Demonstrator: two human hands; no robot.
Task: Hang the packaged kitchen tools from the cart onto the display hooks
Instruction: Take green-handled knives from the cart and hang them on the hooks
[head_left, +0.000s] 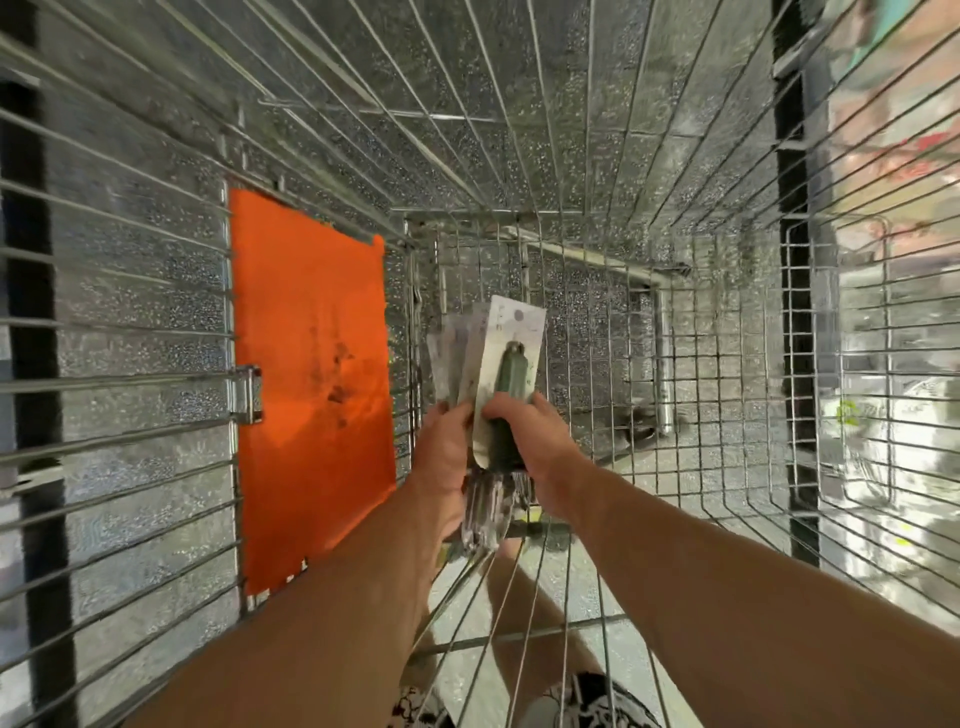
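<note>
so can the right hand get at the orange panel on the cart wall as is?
Probably not: the right hand grips the green-handled pack, and the left hand and its packs stand between it and the orange panel.

You can read no text here: the white backing card (506, 353) of the front packaged tool carries small dark print near its top, but it is too blurred to make out, and the orange panel (311, 384) on the wire cart bears only dark smudges.

Fanned carded tools (498, 374), green-handled frontmost
</note>
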